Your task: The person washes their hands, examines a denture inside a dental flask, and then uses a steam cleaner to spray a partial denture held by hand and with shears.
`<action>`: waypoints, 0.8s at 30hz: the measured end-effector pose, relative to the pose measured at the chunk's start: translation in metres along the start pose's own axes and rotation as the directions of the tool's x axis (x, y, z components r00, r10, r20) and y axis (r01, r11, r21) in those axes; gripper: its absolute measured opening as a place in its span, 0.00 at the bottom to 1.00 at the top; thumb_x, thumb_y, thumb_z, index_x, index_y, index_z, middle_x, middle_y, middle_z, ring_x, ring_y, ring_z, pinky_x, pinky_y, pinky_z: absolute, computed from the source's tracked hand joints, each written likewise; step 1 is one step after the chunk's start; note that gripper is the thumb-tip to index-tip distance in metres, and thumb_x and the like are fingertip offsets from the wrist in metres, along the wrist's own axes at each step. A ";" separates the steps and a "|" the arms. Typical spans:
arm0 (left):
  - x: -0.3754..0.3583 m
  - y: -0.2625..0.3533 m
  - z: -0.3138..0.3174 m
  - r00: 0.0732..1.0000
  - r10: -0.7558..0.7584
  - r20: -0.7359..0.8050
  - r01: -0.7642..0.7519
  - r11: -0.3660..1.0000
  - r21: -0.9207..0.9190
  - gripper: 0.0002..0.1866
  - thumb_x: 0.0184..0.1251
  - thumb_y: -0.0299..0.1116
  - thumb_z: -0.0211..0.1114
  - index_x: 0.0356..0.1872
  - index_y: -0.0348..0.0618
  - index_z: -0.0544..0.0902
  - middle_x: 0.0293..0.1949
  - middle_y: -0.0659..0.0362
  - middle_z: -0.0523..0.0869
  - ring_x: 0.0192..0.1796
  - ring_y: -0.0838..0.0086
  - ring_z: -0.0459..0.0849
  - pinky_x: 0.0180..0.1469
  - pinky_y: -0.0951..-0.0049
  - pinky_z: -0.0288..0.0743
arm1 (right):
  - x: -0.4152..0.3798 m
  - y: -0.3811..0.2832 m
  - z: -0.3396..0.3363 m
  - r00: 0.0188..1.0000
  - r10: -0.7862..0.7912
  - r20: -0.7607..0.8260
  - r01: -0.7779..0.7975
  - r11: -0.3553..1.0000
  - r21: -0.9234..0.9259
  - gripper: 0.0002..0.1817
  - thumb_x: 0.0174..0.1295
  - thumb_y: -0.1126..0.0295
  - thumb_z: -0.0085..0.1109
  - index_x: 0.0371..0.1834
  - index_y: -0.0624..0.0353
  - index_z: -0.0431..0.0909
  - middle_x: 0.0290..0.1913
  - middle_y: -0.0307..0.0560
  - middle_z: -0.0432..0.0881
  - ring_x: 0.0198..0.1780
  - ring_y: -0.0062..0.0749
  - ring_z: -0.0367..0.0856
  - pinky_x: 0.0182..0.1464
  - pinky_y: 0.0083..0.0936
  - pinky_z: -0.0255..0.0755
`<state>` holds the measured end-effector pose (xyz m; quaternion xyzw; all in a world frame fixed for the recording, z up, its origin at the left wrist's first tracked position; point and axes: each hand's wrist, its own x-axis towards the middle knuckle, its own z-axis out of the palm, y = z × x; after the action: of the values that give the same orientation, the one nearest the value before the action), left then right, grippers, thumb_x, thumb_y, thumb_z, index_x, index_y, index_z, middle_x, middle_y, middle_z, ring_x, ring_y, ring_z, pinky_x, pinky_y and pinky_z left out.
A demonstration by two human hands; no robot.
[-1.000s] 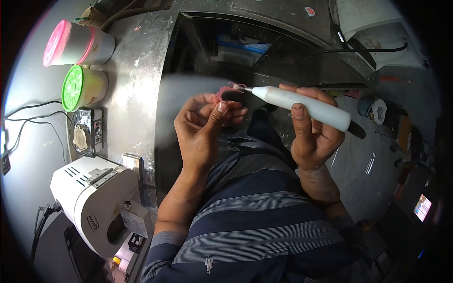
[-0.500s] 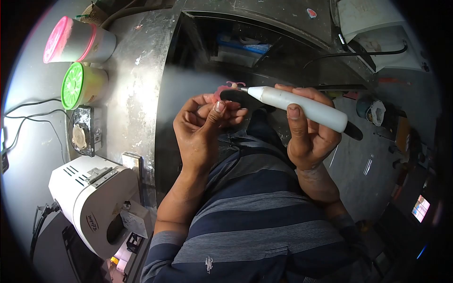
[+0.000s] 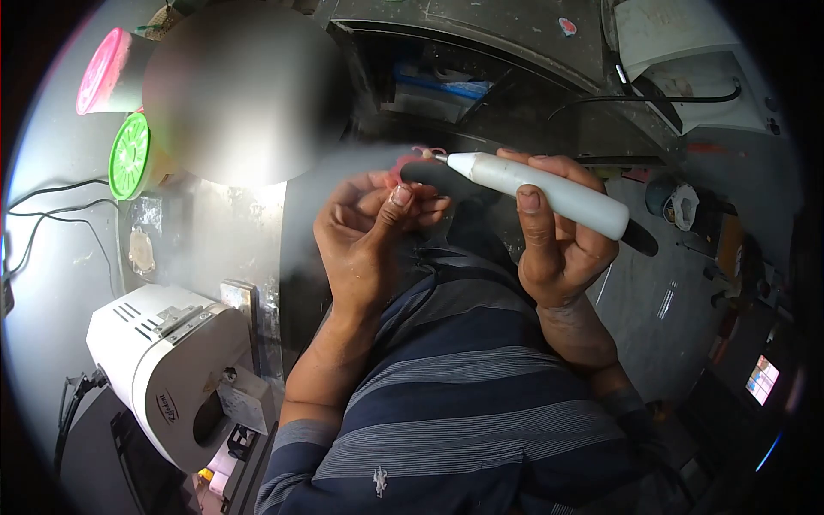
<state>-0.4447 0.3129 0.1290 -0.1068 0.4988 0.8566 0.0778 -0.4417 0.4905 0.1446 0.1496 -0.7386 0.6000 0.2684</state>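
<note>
My left hand (image 3: 365, 223) is closed, its thumb and fingers pinching a small pink denture plate (image 3: 400, 166) with a pale bit at its upper edge. My fingers hide much of the plate. My right hand (image 3: 565, 227) is wrapped round a white pen-like tool (image 3: 536, 189) that tapers to a thin metal tip. The tip points left and meets or nearly meets the plate's upper edge; contact is too small to tell. A dark, rounded shape (image 3: 425, 174) shows below the tip, and another sticks out behind the tool's rear end. Both hands are in front of my striped shirt.
On the left, a worktop (image 3: 257, 215) holds a green-lidded tub (image 3: 130, 157), a pink-lidded tub (image 3: 101, 70) and a white machine (image 3: 163, 369) with a round opening. Black cables (image 3: 60, 202) lie beside them. An open drawer space (image 3: 438, 90) is ahead. A large blurred patch covers the upper left.
A large blurred patch now covers part of the worktop and tubs at the upper left. Both hands, the plate and the tool are almost unmoved; the right hand has shifted very slightly left.
</note>
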 end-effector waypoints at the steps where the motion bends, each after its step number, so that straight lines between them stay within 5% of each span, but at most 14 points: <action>1: 0.000 0.000 0.000 1.000 0.012 0.001 -0.012 1.000 -0.005 0.12 0.69 0.24 0.63 0.46 0.25 0.74 0.37 0.43 0.87 0.39 0.59 0.90 0.43 0.66 0.87 | 0.000 0.000 0.000 1.000 -0.003 -0.001 0.003 1.000 -0.003 0.12 0.65 0.79 0.61 0.49 0.74 0.73 0.47 0.57 0.79 0.48 0.45 0.86 0.49 0.30 0.84; 20: -0.003 -0.008 -0.004 0.990 0.132 0.043 -0.130 0.990 -0.051 0.11 0.68 0.19 0.62 0.46 0.29 0.70 0.41 0.42 0.87 0.45 0.58 0.88 0.51 0.59 0.85 | 0.006 -0.006 -0.004 0.997 -0.073 -0.038 0.075 0.997 0.035 0.13 0.66 0.79 0.59 0.50 0.73 0.72 0.49 0.58 0.77 0.46 0.48 0.86 0.48 0.34 0.85; 22: -0.003 -0.014 -0.002 0.949 0.311 0.046 -0.313 0.948 0.051 0.10 0.68 0.18 0.61 0.45 0.30 0.69 0.42 0.42 0.86 0.45 0.59 0.88 0.52 0.58 0.85 | 0.009 -0.010 -0.009 0.996 -0.077 -0.039 0.079 0.996 0.038 0.13 0.66 0.78 0.58 0.51 0.72 0.71 0.49 0.58 0.77 0.46 0.50 0.86 0.47 0.35 0.85; 24: -0.005 -0.019 -0.001 0.941 0.338 0.028 -0.339 0.940 0.049 0.11 0.67 0.18 0.62 0.45 0.31 0.69 0.42 0.45 0.85 0.47 0.63 0.88 0.53 0.64 0.84 | 0.010 -0.015 -0.013 0.997 -0.072 0.015 0.070 0.993 0.098 0.15 0.66 0.77 0.58 0.53 0.71 0.69 0.49 0.57 0.77 0.46 0.50 0.86 0.47 0.35 0.85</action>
<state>-0.4353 0.3209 0.1136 -0.0092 0.5316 0.8446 -0.0630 -0.4387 0.5009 0.1646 0.1944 -0.7051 0.6239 0.2752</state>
